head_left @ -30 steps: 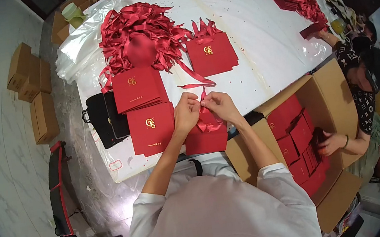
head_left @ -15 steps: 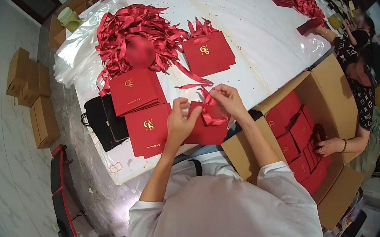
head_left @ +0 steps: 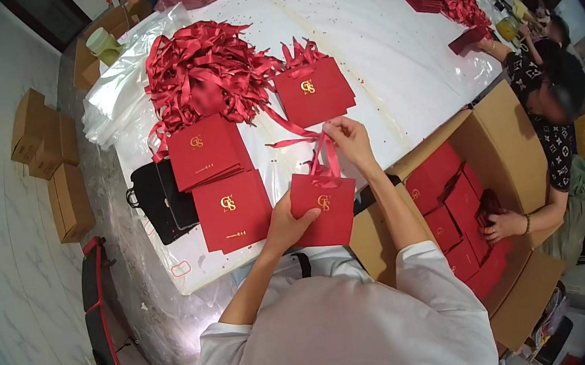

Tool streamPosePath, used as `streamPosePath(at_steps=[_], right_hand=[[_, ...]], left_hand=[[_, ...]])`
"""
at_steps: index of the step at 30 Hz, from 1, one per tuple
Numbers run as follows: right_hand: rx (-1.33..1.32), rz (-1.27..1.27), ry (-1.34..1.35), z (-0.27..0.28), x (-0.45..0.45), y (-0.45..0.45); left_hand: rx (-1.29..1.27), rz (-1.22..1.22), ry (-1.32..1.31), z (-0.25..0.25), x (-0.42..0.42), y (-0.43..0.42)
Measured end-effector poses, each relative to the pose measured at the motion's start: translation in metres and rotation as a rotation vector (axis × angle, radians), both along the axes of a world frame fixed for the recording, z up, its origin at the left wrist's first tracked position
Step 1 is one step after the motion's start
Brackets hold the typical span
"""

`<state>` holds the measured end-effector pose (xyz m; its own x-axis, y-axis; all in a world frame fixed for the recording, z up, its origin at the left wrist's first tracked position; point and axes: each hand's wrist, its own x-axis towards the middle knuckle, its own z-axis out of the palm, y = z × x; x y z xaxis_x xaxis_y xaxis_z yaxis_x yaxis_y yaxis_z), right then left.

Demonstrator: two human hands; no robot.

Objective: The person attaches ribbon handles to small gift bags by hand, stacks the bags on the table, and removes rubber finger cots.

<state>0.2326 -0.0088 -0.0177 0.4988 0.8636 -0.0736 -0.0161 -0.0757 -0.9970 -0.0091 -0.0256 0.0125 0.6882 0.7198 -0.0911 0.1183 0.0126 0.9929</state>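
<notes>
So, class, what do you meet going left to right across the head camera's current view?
Stacked brown cartons, black bag, near red-bag stack, held red gift bag, boxed red bags, black patterned sleeve.

Looks like a packing workshop, judging by a white-covered worktop [head_left: 370, 39] bearing stacked red paper bags with gold lettering [head_left: 236, 219] and a tangled heap of glossy red ribbons [head_left: 207, 64]. Also has an open brown cardboard carton [head_left: 513, 146] holding more red bags, plus closed brown cardboard boxes [head_left: 72, 200] at the left (and shared with a co-worker in a black patterned top [head_left: 556, 155]).
</notes>
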Motion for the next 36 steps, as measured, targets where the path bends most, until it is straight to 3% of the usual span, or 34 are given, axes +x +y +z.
streamPosePath(at_steps=[3, 6, 9, 14, 16, 18, 22, 25, 27, 30, 32, 36], right_hand=[[-0.013, -0.080, -0.059, 0.017, -0.010, -0.018], [0.014, -0.015, 0.017, 0.013, -0.029, -0.053], [-0.047, 0.022, -0.078, 0.016, -0.063, -0.083], [0.118, -0.044, 0.079, 0.007, -0.066, -0.081], [0.197, -0.111, 0.061, 0.011, -0.052, -0.063], [0.273, -0.178, 0.031, 0.008, -0.028, -0.041], [0.246, -0.322, -0.078, 0.009, 0.010, 0.010], [0.204, -0.320, -0.168, -0.003, 0.024, 0.036], [0.172, -0.303, -0.202, -0.007, 0.024, 0.044], [0.126, -0.298, -0.335, -0.014, 0.022, 0.045], [0.002, -0.365, -0.746, -0.024, 0.025, 0.045], [0.038, -0.438, -1.019, -0.006, 0.013, 0.036]], left_hand=[[0.015, 0.092, -0.036, 0.001, 0.002, 0.004], [-0.059, 0.365, -0.212, -0.005, 0.011, 0.015], [-0.121, 0.429, -0.250, 0.014, 0.020, 0.025], [-0.018, 0.375, -0.332, -0.002, 0.025, 0.028], [-0.119, 0.386, -0.380, -0.003, 0.020, 0.022], [-0.048, 0.427, -0.359, 0.001, 0.012, 0.014], [0.237, 0.467, -0.072, 0.014, -0.012, 0.007], [0.354, 0.509, 0.026, 0.020, -0.030, 0.006], [0.587, 0.553, 0.101, 0.021, -0.043, 0.007], [0.575, 0.606, 0.168, 0.021, -0.061, 0.009], [0.684, 0.612, 0.247, 0.019, -0.074, 0.013], [0.784, 0.648, 0.347, 0.020, -0.090, 0.019]])
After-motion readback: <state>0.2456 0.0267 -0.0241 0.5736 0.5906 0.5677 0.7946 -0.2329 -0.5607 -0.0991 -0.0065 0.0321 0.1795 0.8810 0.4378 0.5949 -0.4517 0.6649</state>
